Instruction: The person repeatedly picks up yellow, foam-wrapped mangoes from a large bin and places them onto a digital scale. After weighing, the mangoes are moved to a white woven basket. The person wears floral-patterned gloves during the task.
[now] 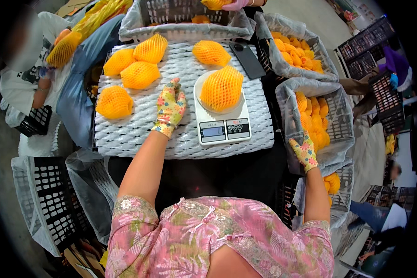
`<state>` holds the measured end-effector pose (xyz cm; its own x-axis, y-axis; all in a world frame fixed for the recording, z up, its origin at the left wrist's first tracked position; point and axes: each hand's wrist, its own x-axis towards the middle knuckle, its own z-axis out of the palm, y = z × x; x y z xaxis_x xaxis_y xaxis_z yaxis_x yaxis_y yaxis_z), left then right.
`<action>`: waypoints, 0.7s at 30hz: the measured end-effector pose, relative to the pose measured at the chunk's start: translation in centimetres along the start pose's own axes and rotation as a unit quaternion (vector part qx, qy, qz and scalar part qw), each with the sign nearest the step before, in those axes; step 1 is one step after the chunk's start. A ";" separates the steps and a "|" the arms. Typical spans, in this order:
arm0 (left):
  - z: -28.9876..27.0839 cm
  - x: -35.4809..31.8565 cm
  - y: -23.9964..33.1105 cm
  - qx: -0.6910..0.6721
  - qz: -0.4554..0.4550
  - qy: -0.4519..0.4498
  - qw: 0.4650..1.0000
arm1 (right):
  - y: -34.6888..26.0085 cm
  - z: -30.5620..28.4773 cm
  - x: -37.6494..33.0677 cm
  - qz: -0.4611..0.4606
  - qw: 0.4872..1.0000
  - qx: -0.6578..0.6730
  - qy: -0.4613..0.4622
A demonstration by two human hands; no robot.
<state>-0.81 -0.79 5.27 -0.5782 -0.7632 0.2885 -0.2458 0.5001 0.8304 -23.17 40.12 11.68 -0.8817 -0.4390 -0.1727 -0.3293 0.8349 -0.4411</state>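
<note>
We are seeing a flat black phone (248,60) lying beside the padded white work surface (125,134). Empty black lattice plastic crates (366,51) are standing stacked at the far right, and another black crate lined with clear plastic (46,204) is sitting at the lower left.

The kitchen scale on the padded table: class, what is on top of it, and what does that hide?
One orange fruit in foam netting lies on the white scale. It covers most of the round weighing plate; only the plate's rim shows. The display panel in front stays uncovered.

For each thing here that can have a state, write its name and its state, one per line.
Kitchen scale: switched on, loaded with one netted fruit.
Phone: screen dark, lying flat.
Right-side crate: part full of fruit.
Left hand: gloved, open, empty.
Right hand: gloved, on the crate's rim, grip unclear.
</note>
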 end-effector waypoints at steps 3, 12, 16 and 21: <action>0.0 0.0 1.2 0.061 0.016 -0.005 0.998 | 0.0 0.0 0.1 0.028 0.999 0.030 -0.013; 0.0 0.0 0.7 0.019 0.033 0.006 0.999 | 1.1 0.5 0.2 0.022 0.997 0.067 0.008; -0.2 -0.2 0.7 -0.010 -0.003 0.002 1.000 | -0.4 -0.1 -0.3 0.015 0.999 -0.029 0.031; 0.0 0.0 0.6 -0.042 -0.010 0.009 0.999 | -0.7 -0.1 -0.3 0.026 0.999 0.010 0.027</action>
<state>-0.94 -0.49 5.75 -0.5599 -0.7799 0.2797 -0.1904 0.4496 0.8727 -22.77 39.71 12.14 -0.9147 -0.3764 -0.1472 -0.2767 0.8487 -0.4508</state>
